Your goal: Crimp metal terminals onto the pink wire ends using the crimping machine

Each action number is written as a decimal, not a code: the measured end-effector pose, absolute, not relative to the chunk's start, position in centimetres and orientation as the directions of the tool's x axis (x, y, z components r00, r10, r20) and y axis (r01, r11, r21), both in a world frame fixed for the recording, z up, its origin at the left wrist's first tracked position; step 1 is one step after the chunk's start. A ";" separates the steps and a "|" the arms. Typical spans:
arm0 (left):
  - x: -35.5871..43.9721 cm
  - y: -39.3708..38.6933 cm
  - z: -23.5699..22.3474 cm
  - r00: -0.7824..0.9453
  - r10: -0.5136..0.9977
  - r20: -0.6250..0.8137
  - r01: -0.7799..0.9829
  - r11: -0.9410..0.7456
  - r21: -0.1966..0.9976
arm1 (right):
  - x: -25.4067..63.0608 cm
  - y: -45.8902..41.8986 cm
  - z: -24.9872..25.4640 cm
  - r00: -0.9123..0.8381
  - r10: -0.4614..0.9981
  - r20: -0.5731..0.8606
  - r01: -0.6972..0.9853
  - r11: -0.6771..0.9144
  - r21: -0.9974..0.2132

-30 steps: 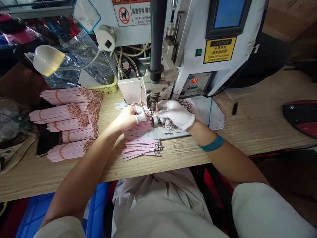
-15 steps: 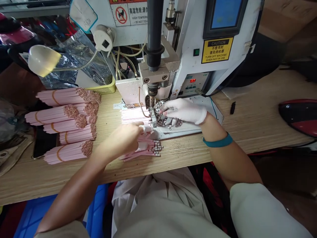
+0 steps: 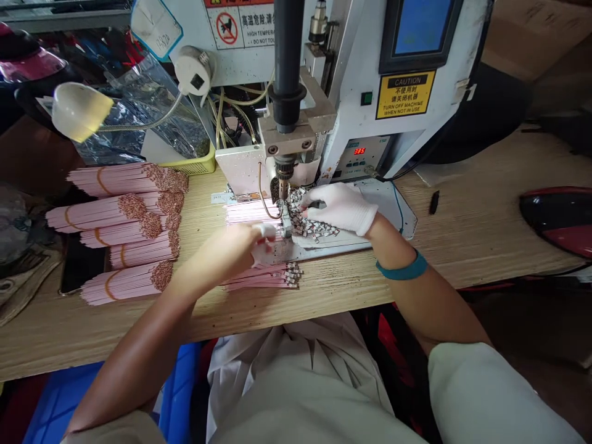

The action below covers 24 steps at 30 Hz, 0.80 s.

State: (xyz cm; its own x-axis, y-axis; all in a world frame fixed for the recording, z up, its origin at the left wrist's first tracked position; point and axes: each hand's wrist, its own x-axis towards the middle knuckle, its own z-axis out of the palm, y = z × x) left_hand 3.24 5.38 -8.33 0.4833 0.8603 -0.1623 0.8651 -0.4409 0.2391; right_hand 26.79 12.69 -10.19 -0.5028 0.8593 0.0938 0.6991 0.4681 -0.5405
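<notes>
My left hand (image 3: 238, 246), with white cots on the fingertips, hovers over the machine's metal base plate (image 3: 324, 245), between a fan of loose pink strips (image 3: 250, 211) and a pile of pink strips with metal ends (image 3: 266, 277). Its fingers are curled and smeared by motion. My right hand (image 3: 342, 206) wears a white glove and rests on a heap of small metal clips (image 3: 317, 229). Its thumb and forefinger pinch a clip just right of the machine's press head (image 3: 283, 179).
Several banded bundles of pink strips (image 3: 124, 228) lie at the left on the wooden bench (image 3: 462, 228). A gooseneck lamp (image 3: 78, 111), a yellow basket (image 3: 194, 165) and the white machine body (image 3: 370, 123) stand behind. A phone (image 3: 78, 265) lies at the left.
My left hand left the press head, dropped to the pile of finished strips, and has now moved back up toward the loose strips. My right hand shifted right onto the clips.
</notes>
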 end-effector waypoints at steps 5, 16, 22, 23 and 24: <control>2.8 7.4 -9.6 0.355 0.927 0.121 0.916 -0.370 0.152 | 25.4 12.5 -11.3 -0.543 0.830 0.126 0.729 0.540 -0.420; 2.9 8.6 -11.0 0.374 0.909 0.185 0.892 -0.407 0.194 | 25.3 12.0 -10.6 -0.452 0.878 0.154 0.648 0.442 -0.620; 2.7 8.4 -10.1 0.381 0.908 0.173 0.902 -0.406 0.144 | 25.6 11.5 -9.6 -0.366 0.927 -0.080 0.559 0.150 -0.816; 2.6 8.2 -9.7 0.383 0.907 0.175 0.903 -0.407 0.136 | 25.8 11.7 -9.6 -0.369 0.928 -0.052 0.586 0.189 -0.788; 2.3 7.9 -9.4 0.387 0.904 0.183 0.903 -0.412 0.125 | 26.0 12.0 -9.7 -0.376 0.927 0.002 0.620 0.254 -0.742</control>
